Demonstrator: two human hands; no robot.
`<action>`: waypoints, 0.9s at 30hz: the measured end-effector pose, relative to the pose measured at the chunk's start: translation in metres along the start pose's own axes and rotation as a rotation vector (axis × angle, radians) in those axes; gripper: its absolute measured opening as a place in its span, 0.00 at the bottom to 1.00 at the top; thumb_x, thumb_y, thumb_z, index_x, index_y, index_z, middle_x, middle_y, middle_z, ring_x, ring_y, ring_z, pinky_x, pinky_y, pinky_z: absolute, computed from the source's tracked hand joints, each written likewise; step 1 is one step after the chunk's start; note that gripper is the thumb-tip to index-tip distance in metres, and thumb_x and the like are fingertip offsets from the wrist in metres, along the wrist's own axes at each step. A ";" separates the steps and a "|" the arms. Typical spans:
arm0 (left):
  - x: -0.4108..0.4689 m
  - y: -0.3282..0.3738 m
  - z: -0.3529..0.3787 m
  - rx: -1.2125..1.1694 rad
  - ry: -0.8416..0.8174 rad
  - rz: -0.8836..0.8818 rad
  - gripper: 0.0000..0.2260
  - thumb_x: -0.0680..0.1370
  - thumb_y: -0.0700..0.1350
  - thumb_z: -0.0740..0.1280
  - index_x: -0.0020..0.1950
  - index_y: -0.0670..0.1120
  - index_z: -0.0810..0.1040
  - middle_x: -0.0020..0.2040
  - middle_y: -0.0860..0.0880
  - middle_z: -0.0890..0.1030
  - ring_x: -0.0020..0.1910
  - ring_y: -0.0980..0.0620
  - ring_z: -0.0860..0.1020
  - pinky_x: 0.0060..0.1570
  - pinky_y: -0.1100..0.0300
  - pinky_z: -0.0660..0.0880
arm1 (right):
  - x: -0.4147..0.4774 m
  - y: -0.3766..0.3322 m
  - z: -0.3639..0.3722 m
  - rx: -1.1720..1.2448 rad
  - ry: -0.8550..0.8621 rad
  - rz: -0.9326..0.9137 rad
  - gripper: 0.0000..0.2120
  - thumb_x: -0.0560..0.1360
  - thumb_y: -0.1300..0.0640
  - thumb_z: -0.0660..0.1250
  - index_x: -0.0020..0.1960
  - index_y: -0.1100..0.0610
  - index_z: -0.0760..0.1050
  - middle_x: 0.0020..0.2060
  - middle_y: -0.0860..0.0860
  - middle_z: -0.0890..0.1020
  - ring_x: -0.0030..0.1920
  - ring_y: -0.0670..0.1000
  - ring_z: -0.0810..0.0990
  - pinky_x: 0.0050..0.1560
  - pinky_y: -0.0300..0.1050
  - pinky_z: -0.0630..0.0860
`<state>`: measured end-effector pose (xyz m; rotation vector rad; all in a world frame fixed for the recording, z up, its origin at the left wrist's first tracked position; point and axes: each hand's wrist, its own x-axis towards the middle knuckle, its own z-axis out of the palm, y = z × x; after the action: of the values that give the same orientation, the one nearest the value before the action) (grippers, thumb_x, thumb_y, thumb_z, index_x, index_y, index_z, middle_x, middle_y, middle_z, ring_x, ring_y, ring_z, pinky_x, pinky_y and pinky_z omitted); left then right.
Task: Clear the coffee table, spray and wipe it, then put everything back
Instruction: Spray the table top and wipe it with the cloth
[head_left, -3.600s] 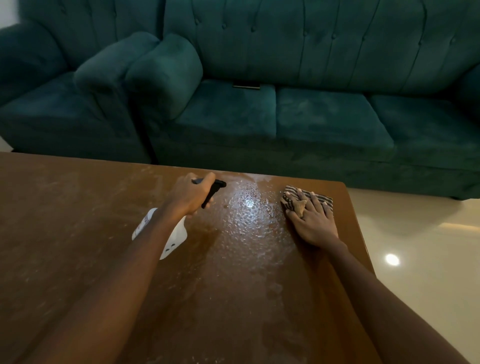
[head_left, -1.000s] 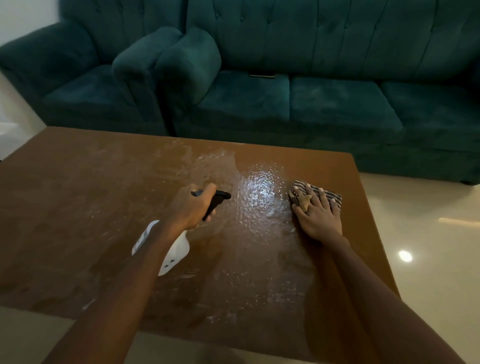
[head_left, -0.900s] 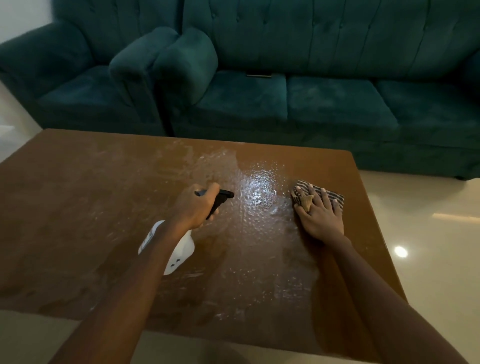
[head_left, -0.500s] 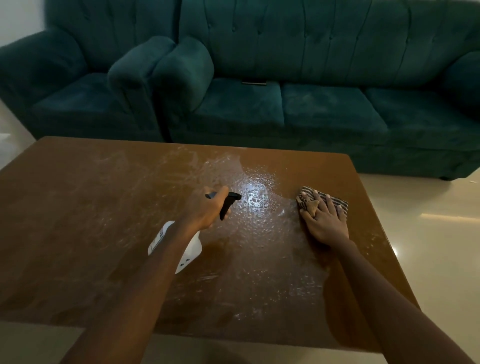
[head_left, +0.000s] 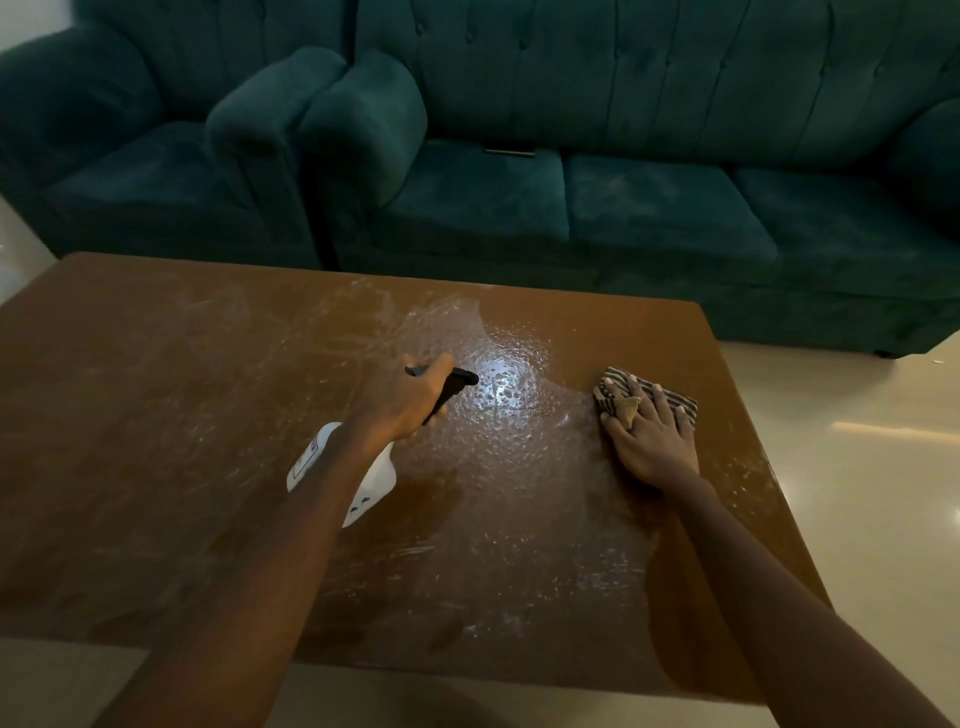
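The brown coffee table (head_left: 156, 415) fills the lower view, its middle and right side wet with spray droplets. My left hand (head_left: 402, 397) grips a white spray bottle (head_left: 376, 480) with a black trigger head, held above the table's middle and aimed forward right. My right hand (head_left: 649, 436) lies flat on a striped cloth (head_left: 675, 402) pressed against the table near its right edge. My forearm hides much of the bottle.
A dark green sofa (head_left: 649, 208) stands just beyond the table, with a matching armchair (head_left: 130, 171) to its left. A small dark flat object (head_left: 509, 151) lies at the back of a sofa seat. Pale glossy floor (head_left: 857, 467) shows to the right.
The view has pulled back and shifted, showing the table's near edge. Both hands keep almost the same places on the table, bottle and cloth still held.
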<state>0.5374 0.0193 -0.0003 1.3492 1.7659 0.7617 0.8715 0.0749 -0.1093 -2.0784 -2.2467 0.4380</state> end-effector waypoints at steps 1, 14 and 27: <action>0.001 0.000 0.000 0.001 -0.004 -0.002 0.18 0.82 0.58 0.58 0.46 0.46 0.78 0.40 0.42 0.84 0.26 0.54 0.74 0.26 0.62 0.69 | 0.000 0.000 0.000 -0.001 0.002 -0.003 0.29 0.80 0.33 0.41 0.79 0.38 0.42 0.80 0.43 0.43 0.78 0.47 0.36 0.74 0.52 0.33; -0.002 0.007 0.006 0.047 -0.052 0.015 0.20 0.83 0.56 0.57 0.42 0.47 0.82 0.38 0.47 0.86 0.22 0.58 0.72 0.22 0.65 0.66 | 0.000 0.000 0.001 -0.008 0.003 -0.002 0.30 0.80 0.33 0.41 0.79 0.39 0.43 0.79 0.42 0.42 0.78 0.47 0.35 0.74 0.53 0.34; -0.015 0.018 0.006 0.000 -0.076 0.039 0.23 0.84 0.55 0.55 0.42 0.43 0.82 0.32 0.50 0.83 0.20 0.60 0.72 0.21 0.66 0.66 | 0.000 0.000 0.002 -0.009 -0.003 -0.010 0.32 0.78 0.31 0.38 0.80 0.41 0.44 0.79 0.42 0.40 0.78 0.47 0.35 0.74 0.54 0.35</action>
<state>0.5537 0.0093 0.0147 1.3983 1.6839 0.7224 0.8713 0.0750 -0.1113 -2.0712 -2.2634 0.4316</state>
